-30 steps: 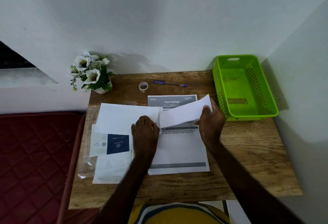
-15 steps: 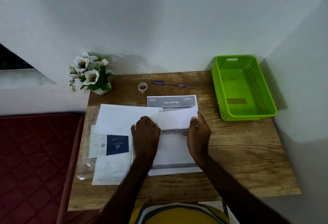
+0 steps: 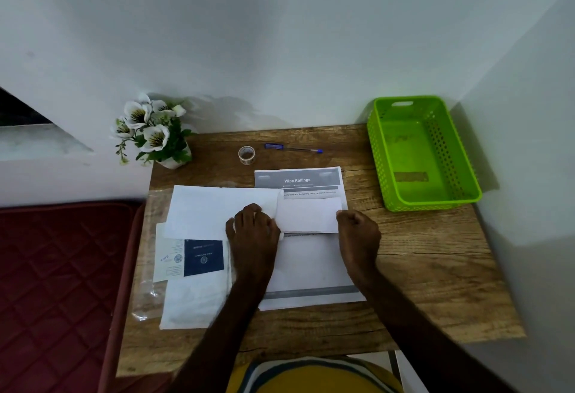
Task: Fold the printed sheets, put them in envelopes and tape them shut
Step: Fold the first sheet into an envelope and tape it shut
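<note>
Left hand (image 3: 253, 231) rests palm-down, fingers spread, pressing the left end of the folded sheet (image 3: 306, 214); it grips nothing. Right hand (image 3: 357, 231) is curled into a loose fist at the right end of the same sheet, knuckles on its edge; whether any paper is pinched inside, cannot tell.

The folded sheet lies flat on the stack of printed sheets (image 3: 311, 268), headed "Wipe Railings", at mid table (image 3: 435, 268). Judgement: the fold is being pressed down, so folding of this sheet is nearly done.

Left of the folded sheet: white envelopes (image 3: 214, 212), overlapping, with a dark blue printed card (image 3: 203, 257) lying on them. No sheet seen inside any envelope. Behind the folded sheet: tape roll (image 3: 246, 154), untouched, and a blue pen (image 3: 292, 148). To its right: green basket (image 3: 423, 156), with no envelope in it.

Remaining, as judged: insert this sheet, tape the envelope, then repeat for the stack below.
</note>
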Motion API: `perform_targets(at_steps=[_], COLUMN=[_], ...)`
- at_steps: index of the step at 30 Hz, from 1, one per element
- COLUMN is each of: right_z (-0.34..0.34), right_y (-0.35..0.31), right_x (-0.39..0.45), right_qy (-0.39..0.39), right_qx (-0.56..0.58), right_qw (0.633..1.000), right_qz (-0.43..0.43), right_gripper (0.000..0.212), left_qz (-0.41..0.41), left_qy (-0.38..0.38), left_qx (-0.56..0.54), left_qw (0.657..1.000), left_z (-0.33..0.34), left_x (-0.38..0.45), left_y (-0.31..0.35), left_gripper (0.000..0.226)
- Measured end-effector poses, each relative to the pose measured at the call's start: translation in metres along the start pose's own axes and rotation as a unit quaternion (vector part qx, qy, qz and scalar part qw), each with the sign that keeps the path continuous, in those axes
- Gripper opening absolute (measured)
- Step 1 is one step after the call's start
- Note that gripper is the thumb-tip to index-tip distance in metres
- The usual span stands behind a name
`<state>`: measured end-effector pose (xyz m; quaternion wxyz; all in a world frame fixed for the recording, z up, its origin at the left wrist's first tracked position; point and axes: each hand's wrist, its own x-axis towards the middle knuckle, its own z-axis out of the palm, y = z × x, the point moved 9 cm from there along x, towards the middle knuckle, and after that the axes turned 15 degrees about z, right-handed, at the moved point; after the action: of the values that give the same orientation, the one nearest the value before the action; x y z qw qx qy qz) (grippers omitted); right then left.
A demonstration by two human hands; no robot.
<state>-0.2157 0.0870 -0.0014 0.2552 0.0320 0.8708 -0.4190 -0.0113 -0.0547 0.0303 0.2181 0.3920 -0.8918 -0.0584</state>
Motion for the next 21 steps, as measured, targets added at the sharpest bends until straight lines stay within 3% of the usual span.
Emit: perform_targets(at_steps=[21], right_z=[0.060], right_y=[-0.029], right_x=[-0.042], right_qy=[-0.110], right_qx=[-0.040], right_qw=[0.989], right_qz=[-0.090], right_gripper=[0.017], left_qz=[-0.004], left_qy=[-0.020], left_qx=[-0.069], left_qw=[0.997], left_z=[0.002], left_x=[0.007], left_y=[0.013], left_gripper=[0.015])
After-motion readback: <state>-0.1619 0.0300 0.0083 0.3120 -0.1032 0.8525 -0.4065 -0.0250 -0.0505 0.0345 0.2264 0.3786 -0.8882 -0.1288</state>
